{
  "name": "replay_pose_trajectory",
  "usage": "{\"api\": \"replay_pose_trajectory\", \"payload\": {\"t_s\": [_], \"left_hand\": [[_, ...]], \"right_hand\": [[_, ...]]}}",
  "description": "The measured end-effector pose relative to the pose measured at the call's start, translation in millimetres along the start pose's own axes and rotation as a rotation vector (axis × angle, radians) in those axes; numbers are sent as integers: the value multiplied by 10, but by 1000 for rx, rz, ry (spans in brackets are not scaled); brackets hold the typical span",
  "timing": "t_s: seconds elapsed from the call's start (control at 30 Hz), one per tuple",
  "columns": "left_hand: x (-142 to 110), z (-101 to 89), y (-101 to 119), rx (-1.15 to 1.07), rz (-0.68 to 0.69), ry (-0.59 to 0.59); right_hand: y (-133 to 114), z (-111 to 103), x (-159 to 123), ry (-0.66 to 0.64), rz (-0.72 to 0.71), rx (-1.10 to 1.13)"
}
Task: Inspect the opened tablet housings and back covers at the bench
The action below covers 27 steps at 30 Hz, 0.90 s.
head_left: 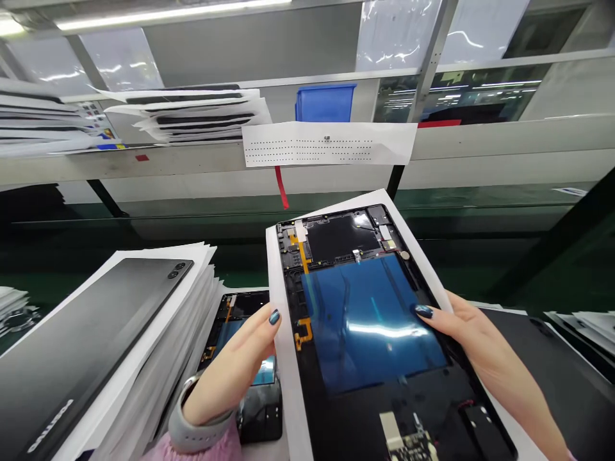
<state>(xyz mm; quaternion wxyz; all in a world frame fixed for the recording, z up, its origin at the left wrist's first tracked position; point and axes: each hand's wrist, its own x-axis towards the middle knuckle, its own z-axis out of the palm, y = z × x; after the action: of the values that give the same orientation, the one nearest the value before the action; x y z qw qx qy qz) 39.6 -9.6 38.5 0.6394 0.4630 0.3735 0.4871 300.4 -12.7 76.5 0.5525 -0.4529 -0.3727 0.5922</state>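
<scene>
Pinching an open tablet (365,326) and its white paper sheet (284,365) at opposite edges, the left hand (230,365) and right hand (471,330) lift it clear, internals still bare, beside a stack of back-covered tablets (86,346).

The opened tablet (365,320) has a matt black plastic frame (384,410), and a smooth, glossy blue film (369,301) across its middle throws back a bright streak of light. Shiny amber tape (302,253) runs along its upper left side. Beneath it lies a thin, matt white paper sheet (286,384). To the left, a dark grey tablet back (81,339) has a smooth satin finish, like metal, and rests on a stack of white paper (144,358). The fingernails (274,317) have glossy dark polish. A matt grey rubbery watch strap (189,426) meets a soft, pink knitted sleeve (211,448). Farther off stands a blue plastic bin (325,104).
</scene>
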Motion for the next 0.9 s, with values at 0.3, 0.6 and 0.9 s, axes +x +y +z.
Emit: {"api": "replay_pose_trajectory", "payload": {"t_s": [0.3, 0.6, 0.9], "left_hand": [[-81, 38, 121, -37, 87, 82], [-141, 85, 153, 53, 113, 13], [-184, 173, 72, 275, 104, 126]], "right_hand": [[31, 46, -50, 22, 34, -12], [26, 48, -116, 140, 12, -73], [92, 2, -154, 108, -22, -169]]}}
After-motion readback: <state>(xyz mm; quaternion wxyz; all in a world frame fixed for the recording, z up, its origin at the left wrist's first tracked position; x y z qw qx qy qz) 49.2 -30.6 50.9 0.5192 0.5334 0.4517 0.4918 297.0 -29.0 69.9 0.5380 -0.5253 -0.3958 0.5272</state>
